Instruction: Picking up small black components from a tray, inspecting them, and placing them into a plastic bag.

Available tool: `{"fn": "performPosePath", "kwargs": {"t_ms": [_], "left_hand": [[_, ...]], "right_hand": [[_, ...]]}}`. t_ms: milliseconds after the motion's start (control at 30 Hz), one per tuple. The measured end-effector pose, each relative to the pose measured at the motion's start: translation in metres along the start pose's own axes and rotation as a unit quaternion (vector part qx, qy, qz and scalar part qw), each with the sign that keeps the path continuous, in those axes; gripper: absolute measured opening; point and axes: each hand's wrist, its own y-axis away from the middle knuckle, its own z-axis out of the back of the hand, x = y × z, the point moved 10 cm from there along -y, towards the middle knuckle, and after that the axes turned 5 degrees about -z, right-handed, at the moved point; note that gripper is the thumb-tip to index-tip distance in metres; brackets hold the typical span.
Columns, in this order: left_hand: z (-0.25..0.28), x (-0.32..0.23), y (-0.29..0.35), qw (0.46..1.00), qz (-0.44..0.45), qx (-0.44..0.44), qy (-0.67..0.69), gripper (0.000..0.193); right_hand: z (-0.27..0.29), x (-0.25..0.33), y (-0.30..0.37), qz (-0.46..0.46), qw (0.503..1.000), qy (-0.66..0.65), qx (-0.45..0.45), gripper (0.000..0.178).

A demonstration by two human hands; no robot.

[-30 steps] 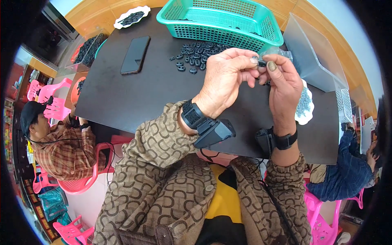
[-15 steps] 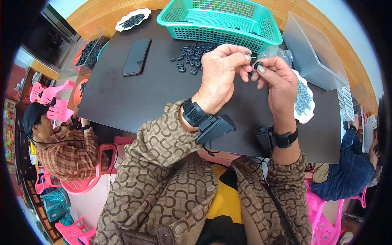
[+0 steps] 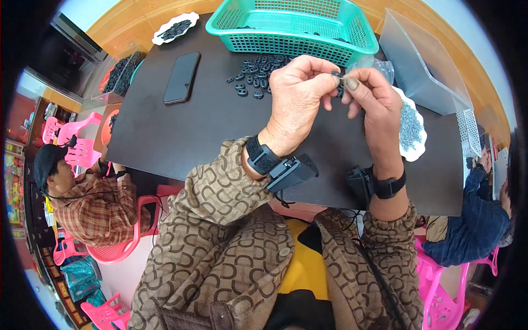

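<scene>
In front of the green basket, my two hands meet fingertip to fingertip above the table. My left hand (image 3: 297,99) is closed in a pinch, with a small black plastic piece (image 3: 335,73) at its fingertips. My right hand (image 3: 378,104) pinches close against it; a thin pale bit shows between the fingertips, too small to name. Beside my left hand lies a pile of black oval two-holed cord locks (image 3: 254,76). A white scalloped dish (image 3: 413,154) of small metal springs (image 3: 409,126) sits to the right of my right hand.
Behind my hands stands the green plastic basket (image 3: 291,44). A clear plastic bin (image 3: 421,66) is at the back right. On the left are a phone (image 3: 182,78) and a white dish (image 3: 190,18) of black parts. People sit at left (image 3: 96,203) and right (image 3: 473,220).
My fingertips have drawn closer together. The black round piece seen at my right fingertips is now mostly hidden behind the fingers. The whole view has shifted slightly.
</scene>
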Motion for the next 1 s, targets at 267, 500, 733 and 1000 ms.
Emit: {"fn": "performPosePath", "kwargs": {"t_ms": [267, 500, 733, 1000], "left_hand": [[-0.003, 0.007, 0.004, 0.997, 0.03, 0.022, 0.074, 0.016], [-0.005, 0.005, 0.004, 0.993, 0.039, -0.008, 0.113, 0.013], [0.004, 0.006, 0.005, 0.992, 0.052, -0.036, 0.106, 0.013], [0.008, -0.006, 0.006, 0.995, 0.038, -0.04, 0.081, 0.01]], "right_hand": [[-0.004, -0.002, 0.002, 0.035, 0.999, 0.013, 0.019, 0.016], [0.0, -0.001, 0.0, 0.02, 0.999, -0.024, 0.006, 0.017], [0.009, -0.013, -0.004, -0.002, 0.989, -0.144, 0.027, 0.026], [-0.01, -0.005, -0.003, 0.011, 0.989, -0.144, 0.044, 0.034]]}}
